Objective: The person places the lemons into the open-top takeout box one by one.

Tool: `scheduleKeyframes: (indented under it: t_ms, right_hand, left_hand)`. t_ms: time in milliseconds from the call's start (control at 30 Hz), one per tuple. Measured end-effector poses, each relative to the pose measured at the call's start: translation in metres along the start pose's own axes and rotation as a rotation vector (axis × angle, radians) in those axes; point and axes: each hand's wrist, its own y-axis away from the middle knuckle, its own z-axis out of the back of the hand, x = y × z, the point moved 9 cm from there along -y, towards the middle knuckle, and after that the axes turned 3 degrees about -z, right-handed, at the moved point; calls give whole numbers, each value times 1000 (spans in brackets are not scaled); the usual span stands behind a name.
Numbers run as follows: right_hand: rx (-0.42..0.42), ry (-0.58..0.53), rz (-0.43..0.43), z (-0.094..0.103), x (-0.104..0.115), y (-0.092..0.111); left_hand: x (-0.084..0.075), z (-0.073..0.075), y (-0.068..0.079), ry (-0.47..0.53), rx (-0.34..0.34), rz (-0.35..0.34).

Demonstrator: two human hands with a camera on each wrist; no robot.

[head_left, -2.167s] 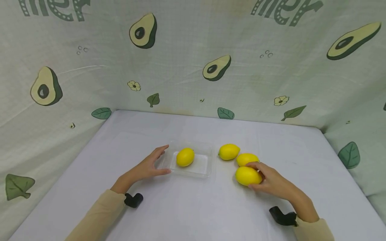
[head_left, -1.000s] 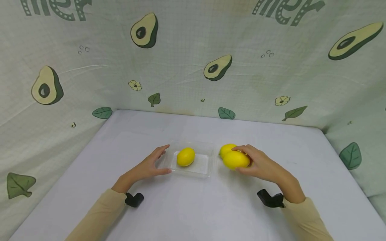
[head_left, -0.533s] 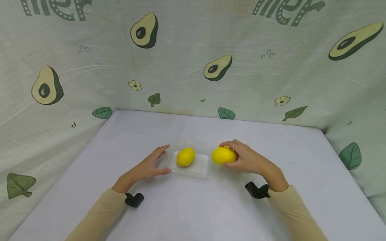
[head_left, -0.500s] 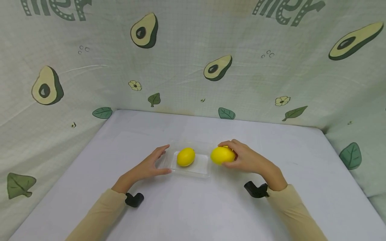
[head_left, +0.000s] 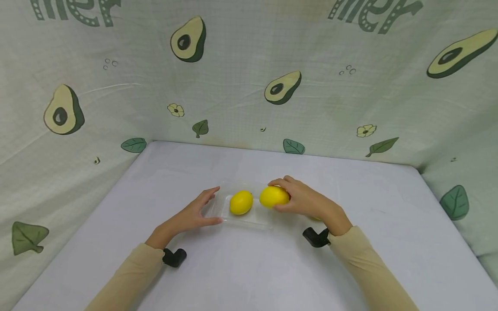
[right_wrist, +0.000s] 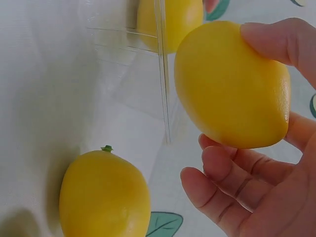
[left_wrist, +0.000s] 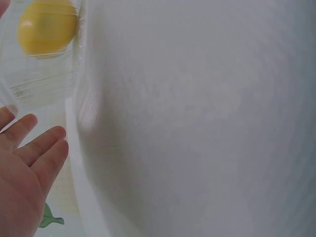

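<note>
My right hand (head_left: 305,201) holds a yellow lemon (head_left: 273,197) between thumb and fingers, over the right side of a clear plastic container (head_left: 249,223). In the right wrist view the thumb presses one side of that lemon, with fingertips beneath it. Another lemon (head_left: 241,202) lies inside the container. At the container's left side, my left hand (head_left: 188,217) is spread, its thumb and forefinger tips right at the near and far corners. The left wrist view shows its fingers (left_wrist: 47,148) straight, beside the container wall.
A lemon with a green tip (right_wrist: 105,195) lies on the table outside the container, mostly hidden behind my right arm in the head view. The white table (head_left: 233,272) is backed by a cloth wall (head_left: 233,65) printed with avocados.
My right hand picked up the nearest lemon from the group at the right and carried it left, past the other lemons, to over the container. The left hand has stayed in place.
</note>
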Motion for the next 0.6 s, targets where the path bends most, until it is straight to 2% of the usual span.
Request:
scheduleKeyframes:
  t_ms: [167, 400, 600]
  right_hand:
    - [13, 34, 13, -5, 6, -7]
    - [-19, 163, 64, -11, 11, -16]
    - [-19, 210, 61, -15, 11, -23]
  left_hand:
    - [-1, -1, 0, 4, 6, -13]
    - [-1, 0, 0, -4, 1, -5]
    - [0, -1, -1, -1, 4, -6]
